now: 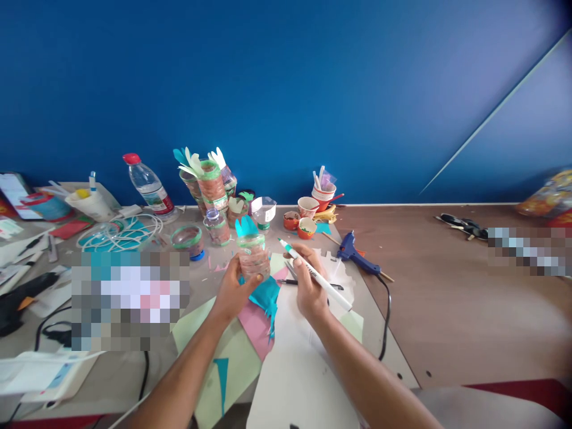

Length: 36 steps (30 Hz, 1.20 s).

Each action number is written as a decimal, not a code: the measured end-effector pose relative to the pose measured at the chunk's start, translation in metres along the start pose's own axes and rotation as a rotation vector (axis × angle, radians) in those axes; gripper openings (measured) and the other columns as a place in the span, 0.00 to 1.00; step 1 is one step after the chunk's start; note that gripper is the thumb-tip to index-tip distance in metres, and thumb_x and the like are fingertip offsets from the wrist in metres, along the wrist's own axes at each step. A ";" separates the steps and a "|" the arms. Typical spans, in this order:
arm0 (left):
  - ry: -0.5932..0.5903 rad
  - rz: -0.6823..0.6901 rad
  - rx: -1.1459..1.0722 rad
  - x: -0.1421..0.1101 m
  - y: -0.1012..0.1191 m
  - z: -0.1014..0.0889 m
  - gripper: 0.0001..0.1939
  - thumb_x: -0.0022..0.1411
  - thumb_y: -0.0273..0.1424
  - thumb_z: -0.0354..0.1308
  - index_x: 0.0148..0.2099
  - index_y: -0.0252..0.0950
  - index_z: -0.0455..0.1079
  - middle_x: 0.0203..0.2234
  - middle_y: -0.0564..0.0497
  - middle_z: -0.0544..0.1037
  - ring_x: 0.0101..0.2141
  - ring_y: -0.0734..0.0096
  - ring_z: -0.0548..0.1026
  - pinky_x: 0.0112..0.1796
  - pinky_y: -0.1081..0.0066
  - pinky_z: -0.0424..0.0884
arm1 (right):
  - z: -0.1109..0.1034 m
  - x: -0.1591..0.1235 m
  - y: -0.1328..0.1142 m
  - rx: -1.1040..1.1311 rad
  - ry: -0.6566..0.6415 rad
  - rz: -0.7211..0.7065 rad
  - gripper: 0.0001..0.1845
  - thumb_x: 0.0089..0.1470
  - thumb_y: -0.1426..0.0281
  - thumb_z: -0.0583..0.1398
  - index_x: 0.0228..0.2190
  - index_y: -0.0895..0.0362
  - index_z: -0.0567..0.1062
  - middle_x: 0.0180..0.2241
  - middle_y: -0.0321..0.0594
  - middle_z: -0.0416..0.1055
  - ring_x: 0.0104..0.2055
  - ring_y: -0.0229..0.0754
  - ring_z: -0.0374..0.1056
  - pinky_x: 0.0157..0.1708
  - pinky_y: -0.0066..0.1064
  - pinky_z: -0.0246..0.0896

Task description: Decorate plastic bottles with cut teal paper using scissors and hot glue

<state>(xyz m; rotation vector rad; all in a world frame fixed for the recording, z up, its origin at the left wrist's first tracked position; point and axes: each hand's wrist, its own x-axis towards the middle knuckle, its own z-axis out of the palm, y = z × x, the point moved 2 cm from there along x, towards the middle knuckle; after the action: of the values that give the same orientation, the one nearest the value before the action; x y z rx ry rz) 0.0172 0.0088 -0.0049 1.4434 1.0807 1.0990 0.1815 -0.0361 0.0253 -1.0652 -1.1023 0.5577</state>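
Observation:
Near the middle of the table, my left hand (235, 286) is wrapped around a small clear plastic cup (254, 257) with a brownish band and a green rim. Blue paper petals (245, 226) stick up from its top. My right hand (310, 283) grips a white marker pen (324, 280), its green tip pointing toward the cup but apart from it. Beneath the hands lie cut blue paper (266, 297), pink paper (255, 328) and pale green paper (201, 345). A black pen (308, 283) lies behind my right fingers, partly hidden.
A blue glue gun (357, 255) with a black cord rests at the right. Behind stand decorated cups (211, 185), a red-capped bottle (149, 185) and paper cups (308, 207). Coiled white cable (120, 232) lies at the left. A blue wall (286, 89) bounds the table.

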 end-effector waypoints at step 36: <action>-0.061 0.116 -0.108 -0.004 0.000 -0.005 0.24 0.53 0.26 0.57 0.54 0.35 0.64 0.50 0.43 0.73 0.53 0.55 0.69 0.52 0.58 0.64 | 0.019 -0.007 0.035 -0.207 -0.392 -0.100 0.27 0.51 0.75 0.58 0.52 0.54 0.59 0.44 0.46 0.70 0.41 0.42 0.68 0.42 0.39 0.67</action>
<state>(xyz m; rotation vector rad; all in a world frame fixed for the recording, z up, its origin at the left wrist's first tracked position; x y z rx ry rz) 0.0119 0.0061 -0.0049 1.4588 0.8910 1.1689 0.1660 -0.0190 -0.0082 -1.0979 -1.5757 0.5966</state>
